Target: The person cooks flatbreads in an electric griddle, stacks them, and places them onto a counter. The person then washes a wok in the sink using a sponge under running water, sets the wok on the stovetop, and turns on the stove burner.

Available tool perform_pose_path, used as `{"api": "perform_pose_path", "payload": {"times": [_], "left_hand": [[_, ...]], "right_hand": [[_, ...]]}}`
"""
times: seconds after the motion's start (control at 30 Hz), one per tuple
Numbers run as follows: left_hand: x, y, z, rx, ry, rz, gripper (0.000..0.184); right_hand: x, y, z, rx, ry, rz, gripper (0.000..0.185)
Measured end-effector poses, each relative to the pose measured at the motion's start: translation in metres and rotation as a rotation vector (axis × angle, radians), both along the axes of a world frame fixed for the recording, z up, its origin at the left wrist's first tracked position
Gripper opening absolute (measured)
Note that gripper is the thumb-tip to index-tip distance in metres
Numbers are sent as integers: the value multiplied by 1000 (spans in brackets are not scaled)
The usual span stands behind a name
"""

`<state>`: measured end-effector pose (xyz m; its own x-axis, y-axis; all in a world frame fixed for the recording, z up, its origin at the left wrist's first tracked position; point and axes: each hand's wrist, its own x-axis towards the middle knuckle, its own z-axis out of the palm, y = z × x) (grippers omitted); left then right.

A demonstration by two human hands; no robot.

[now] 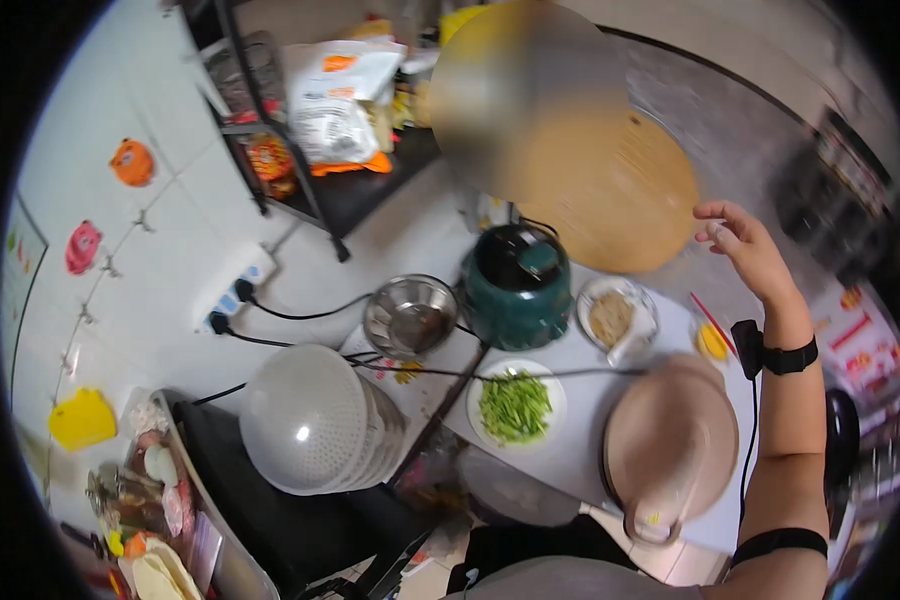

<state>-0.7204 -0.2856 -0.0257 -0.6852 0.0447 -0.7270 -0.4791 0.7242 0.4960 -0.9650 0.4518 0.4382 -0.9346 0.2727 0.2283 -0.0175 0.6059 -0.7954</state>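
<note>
My right hand (738, 240) reaches forward on the right, its fingers apart and slightly bent. Its fingertips are close to the right edge of a round wooden board (610, 200); I cannot tell whether they touch it. Part of the board's upper left is blurred. Nearer to me stand a dark green lidded pot-like appliance (517, 300) and a dish of pale brown food (612, 318). A white plate of chopped greens (515, 408) lies left of a beige oval cooking vessel (670, 435). My left hand is out of view.
A steel bowl (410, 318) and a white container with a perforated top (305, 420) stand left. Black cables run from a power strip (235, 290) on the wall; one crosses above the plate. A rack (360, 190) holds packaged food. Dark objects (835, 195) stand far right.
</note>
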Motion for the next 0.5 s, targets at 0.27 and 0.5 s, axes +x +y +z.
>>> {"api": "perform_pose_path", "payload": {"times": [0.27, 0.5], "left_hand": [[-51, -30, -35, 23, -14, -305, 33], [-66, 6, -32, -9, 30, -519, 31]], "right_hand": [[249, -32, -55, 45, -230, -377, 24], [384, -55, -145, -242, -233, -375, 19]]}}
